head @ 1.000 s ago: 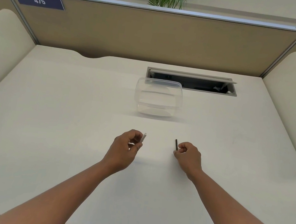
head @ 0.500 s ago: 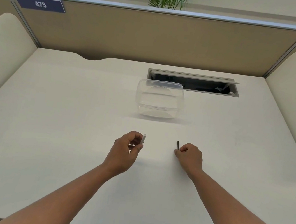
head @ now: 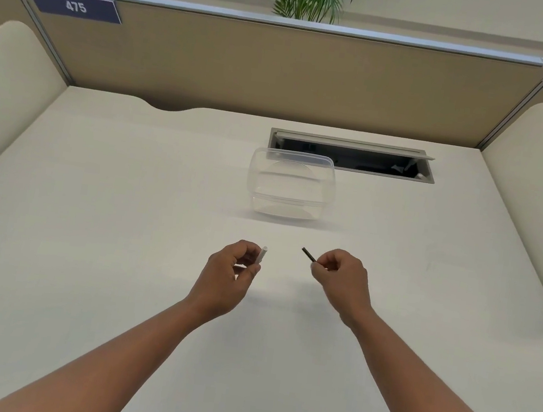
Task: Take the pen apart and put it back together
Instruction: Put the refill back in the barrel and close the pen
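Hands first: my left hand [head: 230, 274] is pinched around a slim white pen barrel [head: 262, 255], whose open end pokes up past the fingertips, and my right hand [head: 340, 277] is closed on a thin dark pen refill [head: 308, 254] that slants up and to the left out of the grip. I see the two pen pieces apart, with a clear gap between their tips, both held above the white table [head: 84, 250]. Beyond them on the table stands a clear plastic container [head: 292, 184], just in front of a grey cable hatch [head: 352, 155] with its flap raised.
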The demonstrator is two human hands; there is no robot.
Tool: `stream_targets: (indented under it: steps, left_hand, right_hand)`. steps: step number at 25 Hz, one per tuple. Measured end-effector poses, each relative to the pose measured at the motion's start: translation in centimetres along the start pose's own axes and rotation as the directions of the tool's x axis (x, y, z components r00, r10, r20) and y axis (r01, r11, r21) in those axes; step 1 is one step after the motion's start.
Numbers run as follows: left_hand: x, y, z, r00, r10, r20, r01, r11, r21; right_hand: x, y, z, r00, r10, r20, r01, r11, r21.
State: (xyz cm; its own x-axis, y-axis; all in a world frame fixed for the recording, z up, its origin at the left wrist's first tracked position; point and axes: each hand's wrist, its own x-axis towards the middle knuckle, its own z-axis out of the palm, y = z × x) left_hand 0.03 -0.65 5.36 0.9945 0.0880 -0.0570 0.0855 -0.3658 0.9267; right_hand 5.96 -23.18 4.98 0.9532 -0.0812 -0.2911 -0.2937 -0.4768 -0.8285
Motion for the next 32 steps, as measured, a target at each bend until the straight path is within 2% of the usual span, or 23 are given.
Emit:
stream_targets:
  steps: [8, 17, 24, 28, 32]
  left_hand:
    - [0.3, 0.0, 0.1, 0.998, 0.053, -0.016, -0.052, 0.997, 0.055]
    - [0.3, -0.4, 0.1, 0.997, 0.081, 0.006, -0.081, 0.993, 0.082]
    - [0.1, -0.7, -0.1, 0.983, 0.182, 0.0, -0.178, 0.963, 0.203]
    - [0.0, -0.6, -0.2, 0.977, 0.211, 0.029, -0.21, 0.935, 0.285]
    - [-0.2, -0.3, 0.1, 0.975, 0.212, 0.072, -0.223, 0.937, 0.269]
  right_hand:
    - [-1.4, -4.2, -1.0, 0.966, -0.222, 0.134, 0.21, 0.973, 0.098]
    - [-2.2, -4.7, -0.7, 0.928, -0.314, 0.2, 0.326, 0.945, -0.031]
    - [-2.1, -4.4, -0.9, 0.833, -0.495, 0.247, 0.55, 0.789, -0.273]
    - [-2.3, -4.4, -0.7, 0.797, -0.531, 0.289, 0.602, 0.74, -0.3]
    - [-2.6, -4.5, -0.4, 0.795, -0.507, 0.333, 0.596, 0.754, -0.276]
